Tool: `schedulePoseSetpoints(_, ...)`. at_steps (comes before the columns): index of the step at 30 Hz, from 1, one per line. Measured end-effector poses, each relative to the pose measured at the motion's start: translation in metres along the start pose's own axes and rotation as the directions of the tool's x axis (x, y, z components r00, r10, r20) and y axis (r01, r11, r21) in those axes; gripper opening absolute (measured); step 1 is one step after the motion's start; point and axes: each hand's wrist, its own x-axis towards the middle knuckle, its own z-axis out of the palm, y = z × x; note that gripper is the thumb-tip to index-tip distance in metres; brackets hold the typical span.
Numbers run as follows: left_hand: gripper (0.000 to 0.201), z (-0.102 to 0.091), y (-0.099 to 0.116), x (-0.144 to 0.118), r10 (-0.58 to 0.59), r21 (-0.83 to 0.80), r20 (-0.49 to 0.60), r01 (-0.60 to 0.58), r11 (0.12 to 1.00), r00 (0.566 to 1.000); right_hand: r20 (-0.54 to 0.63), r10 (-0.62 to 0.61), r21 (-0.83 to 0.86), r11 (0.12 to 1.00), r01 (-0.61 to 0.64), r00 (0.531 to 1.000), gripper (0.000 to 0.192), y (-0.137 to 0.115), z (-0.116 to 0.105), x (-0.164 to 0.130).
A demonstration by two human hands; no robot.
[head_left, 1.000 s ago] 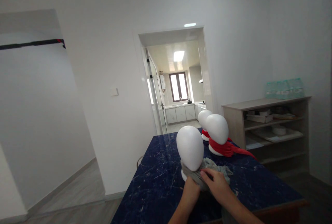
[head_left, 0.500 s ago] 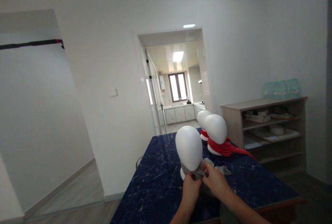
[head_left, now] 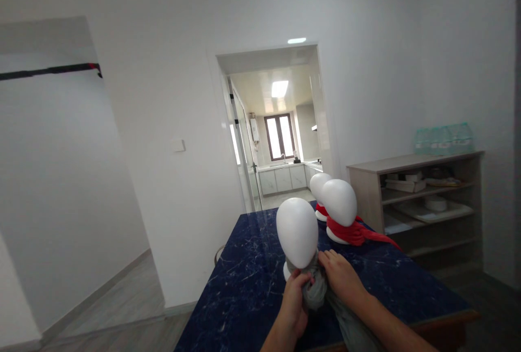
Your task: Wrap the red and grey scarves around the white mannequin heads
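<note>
A white mannequin head [head_left: 297, 232] stands upright on the table in front of me, a thin grey scarf [head_left: 315, 293] wrapped round its neck. My left hand [head_left: 294, 302] is closed on the scarf at the front of the neck, with fingertips showing through a fold. On the other side, my right hand [head_left: 342, 277] grips the scarf close to the neck, its fingertips partly hidden in the cloth. A bunched part of the scarf hangs between my hands, and a long end runs down under my right forearm.
Farther back on the dark blue marbled table [head_left: 252, 265] stand two more white mannequin heads, the nearer one [head_left: 339, 202] wearing a red scarf [head_left: 352, 232]. To the right is a wooden shelf unit [head_left: 366, 194] with bottles [head_left: 443, 140] on top.
The scarf end that lay to the right of the head is now pulled down toward me under my right forearm. A bunched loop shows between my hands, which have moved slightly apart.
</note>
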Motion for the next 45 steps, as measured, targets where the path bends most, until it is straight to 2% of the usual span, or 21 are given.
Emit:
schedulePoseSetpoints(3,0.033,0.001,0.002,-0.005,-0.005,-0.011,0.025,0.005,1.0,1.0,-0.039,-0.017,0.124,0.992,0.022,0.999,0.036,-0.012,-0.002,-0.018)
schedulePoseSetpoints(7,0.04,0.001,0.003,-0.01,-0.016,-0.067,0.087,0.021,0.997,0.996,-0.092,-0.034,0.207,0.977,0.053,0.995,0.076,-0.022,0.012,-0.059)
schedulePoseSetpoints(9,0.043,0.001,0.002,-0.01,-0.036,-0.098,0.108,0.046,0.994,0.993,-0.075,0.013,0.236,0.972,0.005,0.997,0.085,-0.024,0.02,-0.072)
schedulePoseSetpoints(13,0.044,0.002,0.003,-0.009,-0.053,-0.104,0.091,0.062,0.993,0.994,-0.076,0.103,0.31,0.948,-0.075,0.992,0.065,-0.03,0.019,-0.074)
schedulePoseSetpoints(16,0.043,0.003,0.005,-0.009,-0.051,-0.09,0.087,0.059,0.994,0.995,-0.104,0.091,0.391,0.919,-0.043,0.99,0.055,-0.034,0.003,-0.068)
schedulePoseSetpoints(19,0.036,0.004,0.007,-0.011,-0.064,-0.102,0.078,0.072,0.992,0.995,-0.089,0.046,0.533,0.846,0.009,0.995,0.039,-0.03,-0.012,-0.069)
schedulePoseSetpoints(21,0.033,0.004,0.008,-0.012,-0.08,-0.109,0.086,0.089,0.99,0.993,-0.031,0.085,0.642,0.765,-0.045,0.996,0.032,-0.021,-0.018,-0.072)
schedulePoseSetpoints(24,0.036,0.003,0.007,-0.012,-0.094,-0.102,0.117,0.106,0.989,0.989,0.199,0.22,0.763,0.577,-0.291,0.955,0.042,-0.004,-0.027,-0.071)
schedulePoseSetpoints(26,0.039,0.002,0.006,-0.01,-0.093,-0.095,0.129,0.106,0.99,0.987,0.367,0.209,0.786,0.451,-0.422,0.906,0.045,0.004,-0.035,-0.067)
schedulePoseSetpoints(27,0.039,0.002,0.006,-0.009,-0.092,-0.094,0.132,0.105,0.99,0.987,0.423,0.165,0.786,0.422,-0.452,0.891,0.043,0.007,-0.041,-0.063)
schedulePoseSetpoints(29,0.037,0.002,0.003,-0.007,-0.091,-0.091,0.132,0.104,0.99,0.987,0.483,0.071,0.766,0.448,-0.46,0.873,0.034,0.014,-0.054,-0.057)
schedulePoseSetpoints(32,0.036,0.004,0.001,-0.007,-0.089,-0.076,0.116,0.099,0.992,0.989,0.563,-0.029,0.655,0.625,-0.425,0.826,0.023,0.028,-0.075,-0.05)
schedulePoseSetpoints(35,0.041,0.003,0.006,-0.011,-0.093,-0.041,0.137,0.1,0.994,0.986,0.625,-0.043,0.516,0.773,-0.37,0.78,0.019,0.046,-0.093,-0.046)
schedulePoseSetpoints(37,0.044,-0.003,0.015,-0.012,-0.118,0.029,0.183,0.114,0.993,0.976,0.608,-0.008,0.452,0.825,-0.338,0.794,0.018,0.056,-0.101,-0.043)
schedulePoseSetpoints(39,0.046,-0.014,0.027,-0.01,-0.149,0.191,0.192,0.113,0.975,0.97,0.549,0.038,0.395,0.868,-0.299,0.835,0.013,0.064,-0.107,-0.04)
schedulePoseSetpoints(41,0.041,-0.028,0.038,-0.004,-0.127,0.44,0.117,0.063,0.896,0.985,0.478,0.064,0.336,0.908,-0.249,0.876,0.012,0.068,-0.111,-0.037)
schedulePoseSetpoints(43,0.036,-0.04,0.047,0.002,0.033,0.686,0.022,-0.039,0.726,0.999,0.439,0.078,0.271,0.938,-0.215,0.895,0.017,0.072,-0.113,-0.035)
schedulePoseSetpoints(44,0.038,-0.045,0.05,0.005,0.142,0.765,0.005,-0.095,0.636,0.99,0.436,0.086,0.242,0.948,-0.208,0.896,0.019,0.074,-0.113,-0.035)
schedulePoseSetpoints(45,0.046,-0.048,0.053,0.007,0.233,0.799,0.01,-0.148,0.583,0.973,0.436,0.096,0.215,0.954,-0.207,0.895,0.022,0.078,-0.113,-0.034)
